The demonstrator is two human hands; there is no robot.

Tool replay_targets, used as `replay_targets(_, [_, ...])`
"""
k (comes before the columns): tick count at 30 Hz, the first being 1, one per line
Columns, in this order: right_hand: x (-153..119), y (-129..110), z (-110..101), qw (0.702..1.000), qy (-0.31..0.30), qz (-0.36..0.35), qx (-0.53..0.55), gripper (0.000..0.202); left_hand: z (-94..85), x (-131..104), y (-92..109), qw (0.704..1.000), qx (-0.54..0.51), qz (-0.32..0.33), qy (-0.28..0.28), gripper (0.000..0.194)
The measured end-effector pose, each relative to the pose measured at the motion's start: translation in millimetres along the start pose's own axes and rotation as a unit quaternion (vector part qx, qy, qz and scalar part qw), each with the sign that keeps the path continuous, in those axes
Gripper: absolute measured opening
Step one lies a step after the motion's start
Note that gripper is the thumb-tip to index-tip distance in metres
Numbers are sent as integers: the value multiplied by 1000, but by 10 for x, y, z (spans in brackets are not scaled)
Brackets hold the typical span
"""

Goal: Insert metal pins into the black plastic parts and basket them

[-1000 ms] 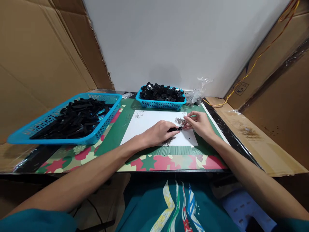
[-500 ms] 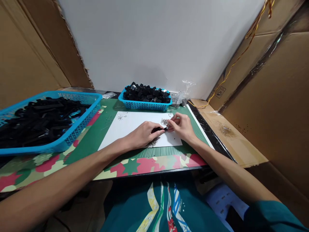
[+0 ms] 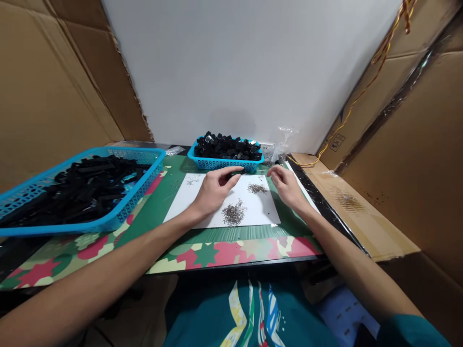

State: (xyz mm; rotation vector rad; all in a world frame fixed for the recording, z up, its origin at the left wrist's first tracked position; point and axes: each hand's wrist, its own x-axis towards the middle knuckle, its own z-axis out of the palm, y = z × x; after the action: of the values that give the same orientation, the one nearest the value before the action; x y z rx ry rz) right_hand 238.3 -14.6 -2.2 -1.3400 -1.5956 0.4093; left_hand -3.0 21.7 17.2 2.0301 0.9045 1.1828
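Observation:
My left hand [image 3: 213,190] hovers over the white sheet [image 3: 181,205], in front of the far basket. A small black piece [image 3: 230,177] shows as a dark patch between its thumb and index finger, mostly hidden. To the right, at the sheet's far right corner, my right hand [image 3: 285,188] has its fingers curled in. Whatever they hold, if anything, is too small to make out. A pile of tiny metal parts [image 3: 233,213] lies on the sheet between my hands. Closer to my right hand is a smaller metal pile [image 3: 257,188].
A large blue basket [image 3: 119,214] of long black parts stands at the left. Behind the sheet, a smaller blue basket [image 3: 224,164] is heaped with small black pieces. Clear plastic bags [image 3: 277,150] sit beside it. Cardboard walls [image 3: 408,159] close in both sides.
My hands were together over the black piece and have moved apart. The left has lifted away from the near metal pile, uncovering it; the right has shifted to the right.

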Motion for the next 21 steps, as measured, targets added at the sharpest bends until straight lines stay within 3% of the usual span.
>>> replay_targets(4, [32,111,-71,990,-100,41,-95,24,-21,62,-122,997,-65,-29,15,33])
replay_targets(10, [-20,73,-46,986,-120,38,-105,19,9,101,-252,985,-165,-54,-20,37])
replay_targets(16, [-125,-159,230,979,-184,-57,-62,19,30,43,-230,990,-126,-33,-49,29])
replay_targets(21, [-59,-192,378,975,-203,-53,-74,15,40,29,-239,994,-88,-36,-44,26])
